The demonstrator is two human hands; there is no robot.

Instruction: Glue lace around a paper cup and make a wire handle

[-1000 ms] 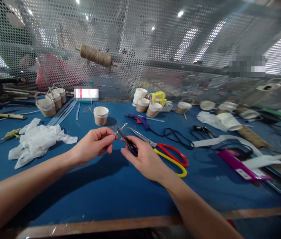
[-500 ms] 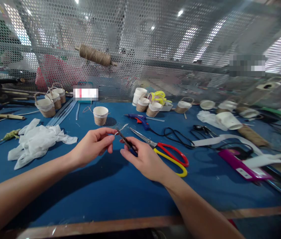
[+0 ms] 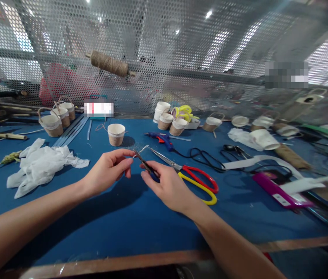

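My left hand (image 3: 105, 170) pinches a thin white strand (image 3: 143, 149) between thumb and fingertips; its free end sticks out toward the right. My right hand (image 3: 168, 186) is closed around small scissors (image 3: 143, 162) with dark blades and a blue handle mostly hidden by the fingers. Their tips meet the strand right at my left fingertips. Just beyond my hands stands a small white-and-burlap bucket (image 3: 115, 136), upright. Large scissors (image 3: 193, 174) with one red and one yellow handle lie beside my right hand, and a blue glue gun (image 3: 160, 140) rests behind them.
Crumpled white fabric (image 3: 47, 164) lies at left, near several handled buckets (image 3: 51, 127) and clear glue sticks (image 3: 71, 131). A purple power strip (image 3: 280, 192), black cables and white ribbon (image 3: 256, 161) spread across the right. A twine spool (image 3: 109, 64) hangs on the perforated metal screen behind.
The view has shifted slightly. The small scissors' tips look closer together on the strand; both hands keep nearly the same place and grip.
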